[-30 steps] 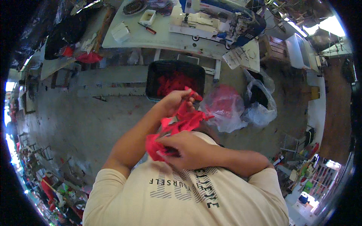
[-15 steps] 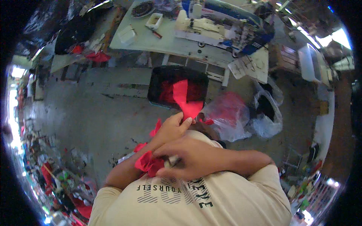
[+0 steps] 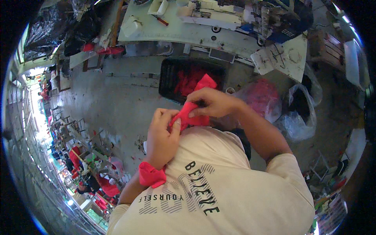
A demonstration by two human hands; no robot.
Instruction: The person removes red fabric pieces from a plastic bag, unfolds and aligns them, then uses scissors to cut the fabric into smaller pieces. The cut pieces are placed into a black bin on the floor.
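A piece of red fabric (image 3: 187,113) is stretched between my two hands in front of my chest. My left hand (image 3: 162,131) pinches its lower left end between thumb and fingers. Gripping the same piece farther up and to the right is my right hand (image 3: 211,102), with fingers bent over it. One end of the fabric sticks up beyond the right hand. Around my left forearm, near the wrist, lies a bunched red fabric piece (image 3: 152,175), apart from both hands. Just beyond my hands is a black crate (image 3: 167,76) holding loose red fabric (image 3: 187,80).
A sewing machine (image 3: 213,15) stands on the pale worktable (image 3: 184,33) ahead, with a red-handled tool (image 3: 160,20) and a white tray (image 3: 158,7). Clear plastic bags (image 3: 260,96) with red and dark contents lie on the floor at right. Cluttered workstations (image 3: 92,164) line the left.
My right hand has moved from beside my left forearm up to the red fabric, and both hands now grip it. The fabric was hanging from my left hand alone before. The view has shifted.
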